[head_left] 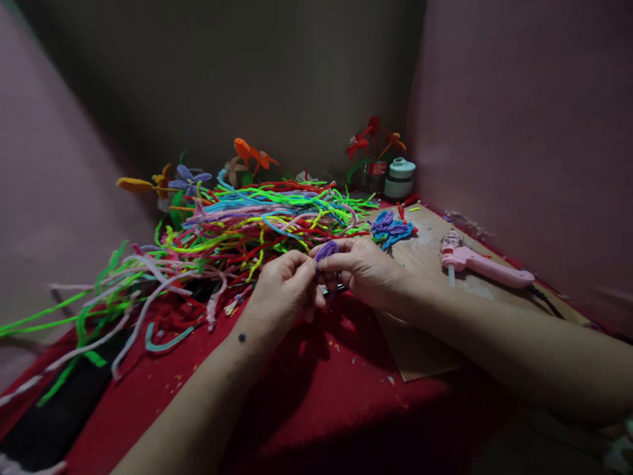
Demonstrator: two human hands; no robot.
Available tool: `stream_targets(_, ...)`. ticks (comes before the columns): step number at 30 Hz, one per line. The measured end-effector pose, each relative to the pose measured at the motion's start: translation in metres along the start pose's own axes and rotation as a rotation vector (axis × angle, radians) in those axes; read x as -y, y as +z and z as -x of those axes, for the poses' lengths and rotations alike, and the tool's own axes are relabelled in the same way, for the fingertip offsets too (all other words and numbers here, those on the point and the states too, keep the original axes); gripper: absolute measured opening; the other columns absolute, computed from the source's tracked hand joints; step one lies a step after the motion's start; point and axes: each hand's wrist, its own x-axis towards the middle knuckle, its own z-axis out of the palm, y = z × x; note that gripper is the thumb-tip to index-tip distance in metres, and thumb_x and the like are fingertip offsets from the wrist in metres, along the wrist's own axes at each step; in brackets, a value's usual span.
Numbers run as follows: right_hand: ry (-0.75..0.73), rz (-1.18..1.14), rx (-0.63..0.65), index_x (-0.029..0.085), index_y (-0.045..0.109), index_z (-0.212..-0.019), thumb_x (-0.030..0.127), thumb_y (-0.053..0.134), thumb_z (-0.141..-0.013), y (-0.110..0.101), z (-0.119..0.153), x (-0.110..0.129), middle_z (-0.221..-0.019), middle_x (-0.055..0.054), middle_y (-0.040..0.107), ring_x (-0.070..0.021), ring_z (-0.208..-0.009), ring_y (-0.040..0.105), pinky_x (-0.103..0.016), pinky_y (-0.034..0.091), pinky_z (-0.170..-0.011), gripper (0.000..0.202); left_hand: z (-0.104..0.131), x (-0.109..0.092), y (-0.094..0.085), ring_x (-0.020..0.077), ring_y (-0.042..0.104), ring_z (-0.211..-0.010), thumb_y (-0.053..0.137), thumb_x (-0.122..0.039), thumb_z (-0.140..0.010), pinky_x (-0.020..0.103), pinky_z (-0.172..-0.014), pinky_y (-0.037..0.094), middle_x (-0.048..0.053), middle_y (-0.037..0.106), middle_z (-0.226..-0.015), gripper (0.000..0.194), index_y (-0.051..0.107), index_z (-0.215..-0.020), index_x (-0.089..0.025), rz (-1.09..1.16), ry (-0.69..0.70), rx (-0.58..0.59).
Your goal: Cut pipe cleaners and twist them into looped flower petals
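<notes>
Between my two hands is a purple pipe cleaner (327, 251), bent into a small loop. My left hand (287, 284) pinches its lower left side with thumb and forefinger. From the right, my right hand (363, 267) grips the loop between thumb and fingers. Part of the purple piece is hidden by the fingers. Just behind my right hand lie blue and purple bent pipe cleaners (392, 227). A large heap of loose pipe cleaners (277, 214) in many colours spreads behind and to the left of my hands.
A pink glue gun (494, 266) lies on a cardboard sheet (420, 356) at right. Behind stand a pale green-lidded jar (400, 177) and red flowers (360, 142) in a pot. Orange flowers (253, 155) rise behind the heap. Red cloth (346, 389) covers the table.
</notes>
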Motion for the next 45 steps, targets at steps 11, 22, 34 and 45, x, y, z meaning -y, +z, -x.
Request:
stream_targets(11,-0.094,0.044,0.013,0.013,0.057,-0.062,0.019,0.064,-0.067,-0.004,0.000,0.002,-0.055,0.001,0.055,-0.0084,-0.047,0.049,-0.022,0.039,-0.047,0.011,0.002,-0.007,0.000,0.0090,0.046,-0.034,0.047,-0.032,-0.080,0.019,-0.039,0.036,-0.003,0.055,-0.043,0.017,0.047,-0.071,-0.018,-0.088,0.042,-0.047)
stream_targets(22,-0.113,0.106,0.010,0.013,0.060,-0.064,0.020,0.063,-0.070,-0.007,-0.002,0.004,-0.052,0.000,0.056,-0.0084,-0.044,0.049,-0.023,0.040,-0.046,0.010,0.001,-0.008,-0.010,0.0086,0.051,-0.042,0.059,-0.031,-0.075,0.018,-0.044,0.040,-0.002,0.058,-0.049,0.016,0.053,-0.077,-0.015,0.051,0.003,0.066)
stream_targets(34,0.051,0.243,0.122,0.012,0.062,-0.067,0.027,0.068,-0.070,-0.011,-0.001,0.000,-0.059,-0.002,0.062,-0.0091,-0.048,0.054,-0.025,0.047,-0.053,0.016,-0.002,-0.010,-0.019,0.0086,0.047,-0.038,0.061,-0.025,-0.068,0.018,-0.037,0.037,-0.002,0.056,-0.046,0.011,0.057,-0.069,-0.015,0.032,0.055,-0.141)
stream_targets(45,-0.291,0.110,-0.173,0.015,0.055,-0.068,0.024,0.069,-0.069,-0.002,0.002,0.008,-0.057,0.002,0.059,-0.0095,-0.051,0.057,-0.025,0.047,-0.056,0.017,-0.001,-0.010,-0.012,0.0077,0.045,-0.035,0.063,-0.022,-0.066,0.017,-0.036,0.033,-0.003,0.055,-0.044,0.010,0.055,-0.065,-0.015,-0.096,0.067,-0.175)
